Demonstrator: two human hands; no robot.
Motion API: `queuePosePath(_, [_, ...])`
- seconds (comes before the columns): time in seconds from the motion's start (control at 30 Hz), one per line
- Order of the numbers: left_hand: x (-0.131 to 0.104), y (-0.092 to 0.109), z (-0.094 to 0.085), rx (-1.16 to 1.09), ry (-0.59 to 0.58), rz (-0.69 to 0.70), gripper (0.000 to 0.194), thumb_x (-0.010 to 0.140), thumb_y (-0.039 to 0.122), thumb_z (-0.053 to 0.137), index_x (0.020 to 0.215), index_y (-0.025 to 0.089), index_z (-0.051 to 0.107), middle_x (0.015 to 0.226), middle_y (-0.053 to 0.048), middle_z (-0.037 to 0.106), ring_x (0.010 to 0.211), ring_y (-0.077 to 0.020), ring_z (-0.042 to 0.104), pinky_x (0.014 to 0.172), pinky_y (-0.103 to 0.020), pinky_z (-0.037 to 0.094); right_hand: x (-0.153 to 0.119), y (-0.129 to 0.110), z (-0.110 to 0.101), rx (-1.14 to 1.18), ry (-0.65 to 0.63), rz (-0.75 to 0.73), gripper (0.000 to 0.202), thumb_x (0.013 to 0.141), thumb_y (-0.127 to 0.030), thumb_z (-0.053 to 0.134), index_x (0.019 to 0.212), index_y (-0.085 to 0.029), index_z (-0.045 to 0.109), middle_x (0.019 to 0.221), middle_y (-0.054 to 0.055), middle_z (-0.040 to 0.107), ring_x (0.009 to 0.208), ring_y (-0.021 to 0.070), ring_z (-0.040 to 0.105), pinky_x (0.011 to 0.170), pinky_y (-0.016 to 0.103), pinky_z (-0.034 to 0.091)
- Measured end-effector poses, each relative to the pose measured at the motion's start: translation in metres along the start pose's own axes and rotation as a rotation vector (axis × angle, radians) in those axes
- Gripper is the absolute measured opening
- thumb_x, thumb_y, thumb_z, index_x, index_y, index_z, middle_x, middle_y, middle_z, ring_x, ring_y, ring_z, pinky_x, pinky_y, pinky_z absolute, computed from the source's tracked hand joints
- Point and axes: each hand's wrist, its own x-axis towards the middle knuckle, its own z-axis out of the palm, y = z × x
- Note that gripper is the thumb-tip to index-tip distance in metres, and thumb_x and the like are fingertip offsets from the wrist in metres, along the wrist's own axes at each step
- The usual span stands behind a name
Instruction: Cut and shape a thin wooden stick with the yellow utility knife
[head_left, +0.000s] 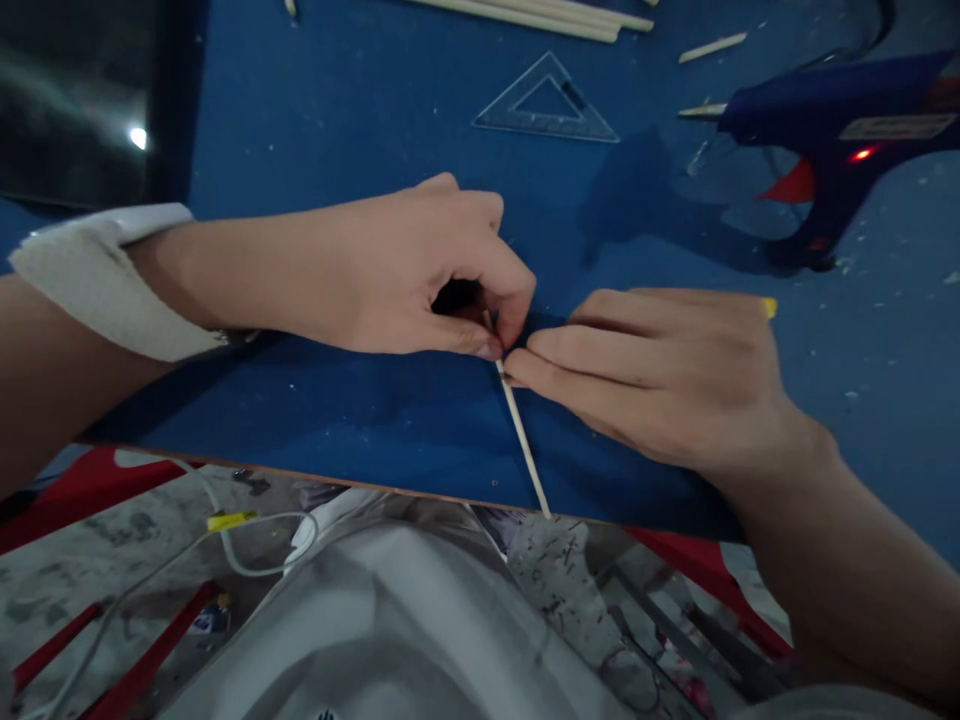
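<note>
A thin wooden stick (523, 440) lies slantwise on the blue table, its lower end reaching the front edge. My left hand (420, 265) is closed in a pinch, thumb and forefinger around the stick's upper part. From the other side, my right hand (667, 375) touches or nearly touches the stick just below that pinch, its fingers pressed together. A small dark spot shows at its fingertips, and a yellow bit (769, 308) pokes out behind its knuckles. Whatever this hand holds is mostly hidden by the fingers.
A blue glue gun (832, 105) with a red light and red trigger is at the right. Beyond my hands lie a clear set square (495, 112), several wooden sticks (555, 17) and a short stick piece (712, 47). A dark screen-like panel (75, 100) occupies the upper left.
</note>
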Motion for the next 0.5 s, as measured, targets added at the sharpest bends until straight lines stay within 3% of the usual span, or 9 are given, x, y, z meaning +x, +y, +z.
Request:
queuePosePath(0.33, [0.001,0.003,-0.001,0.054,-0.022,-0.021,0.054,0.137,0.062,0.054,0.112,0.034,0.092,0.097,0.006,0.086,0.105,-0.0231,0.064,0.121,-0.048,0.037,-0.008,0.012,-0.001,-0.055,-0.059,-0.003,0.019,0.128,-0.028,0.077,0.113,-0.032,0.089,0.104,-0.007,0.09,0.088,0.0152,0.075,0.067,0.037,0.048])
queuePosePath(0.5, [0.002,0.002,-0.001,0.046,-0.036,-0.058,0.059,0.13,0.071,0.051,0.115,0.035,0.096,0.1,0.003,0.087,0.113,-0.0236,0.068,0.129,-0.056,0.041,-0.01,0.006,0.004,-0.034,0.059,0.086,0.019,0.124,-0.023,0.081,0.108,-0.03,0.088,0.096,-0.007,0.086,0.081,0.0155,0.071,0.064,0.041,0.043])
